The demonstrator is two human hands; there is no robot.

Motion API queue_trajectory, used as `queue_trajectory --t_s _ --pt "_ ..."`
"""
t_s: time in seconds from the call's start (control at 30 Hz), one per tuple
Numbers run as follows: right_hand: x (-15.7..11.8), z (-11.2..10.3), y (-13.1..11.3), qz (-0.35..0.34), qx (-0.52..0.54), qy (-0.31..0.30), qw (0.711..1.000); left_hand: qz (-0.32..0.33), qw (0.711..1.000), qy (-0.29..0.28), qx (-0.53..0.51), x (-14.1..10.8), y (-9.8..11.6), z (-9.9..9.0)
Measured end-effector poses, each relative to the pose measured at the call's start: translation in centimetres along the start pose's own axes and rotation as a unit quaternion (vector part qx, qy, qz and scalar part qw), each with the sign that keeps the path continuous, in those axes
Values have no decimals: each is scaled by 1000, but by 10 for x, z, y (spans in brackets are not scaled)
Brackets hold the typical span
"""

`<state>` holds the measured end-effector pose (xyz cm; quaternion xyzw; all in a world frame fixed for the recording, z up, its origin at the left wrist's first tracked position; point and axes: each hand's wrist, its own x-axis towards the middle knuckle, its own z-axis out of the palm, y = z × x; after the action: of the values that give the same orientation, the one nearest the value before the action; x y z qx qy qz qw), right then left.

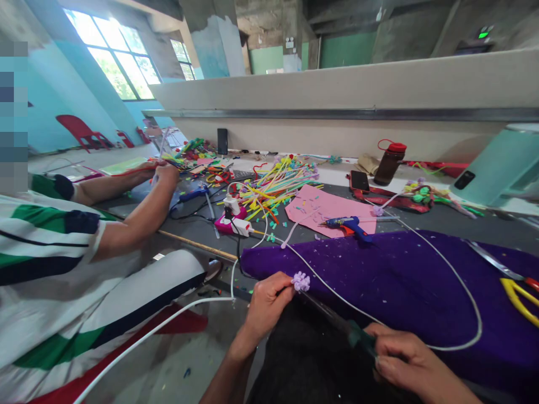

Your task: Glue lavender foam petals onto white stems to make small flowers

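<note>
Above my lap, my left hand point(273, 300) pinches a small lilac pipe-cleaner flower point(301, 281) between thumb and fingertips. My right hand point(400, 353) is closed round the dark green handle of a pair of scissors point(337, 321), which is partly blurred. Their dark blades point left, with the tips close under the flower; whether they touch it I cannot tell. In front of me a purple cloth point(370, 275) covers the table edge, with a white cable point(314, 282) running across it.
A blue glue gun point(351, 225) lies on a pink sheet point(311, 207). Behind are a pile of colourful pipe cleaners point(278, 179), a power strip point(240, 225), a phone point(359, 180), a brown bottle point(390, 164) and a teal jug point(497, 165). Yellow-handled scissors point(516, 297) lie right. A co-worker point(138, 219) sits left.
</note>
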<state>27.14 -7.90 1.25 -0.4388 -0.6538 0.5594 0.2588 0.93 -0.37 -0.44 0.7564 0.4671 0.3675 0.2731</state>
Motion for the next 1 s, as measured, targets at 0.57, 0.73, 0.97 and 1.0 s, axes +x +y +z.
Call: queue_trajectory --t_s 0.57,0.73,0.97,1.0 --pt "-8 -2 -2 -13 -56 12 998 -64 996 5 -58 -2 -9 1" --pt "-5 -3 -2 -15 -58 26 998 -44 998 -1 -48 -1 -4 0" --pt "-4 -4 -4 -6 -61 21 998 -30 999 -14 -32 0 -4 1" --pt "-4 -4 -4 -4 -62 20 998 -30 999 -13 -29 0 -3 2"
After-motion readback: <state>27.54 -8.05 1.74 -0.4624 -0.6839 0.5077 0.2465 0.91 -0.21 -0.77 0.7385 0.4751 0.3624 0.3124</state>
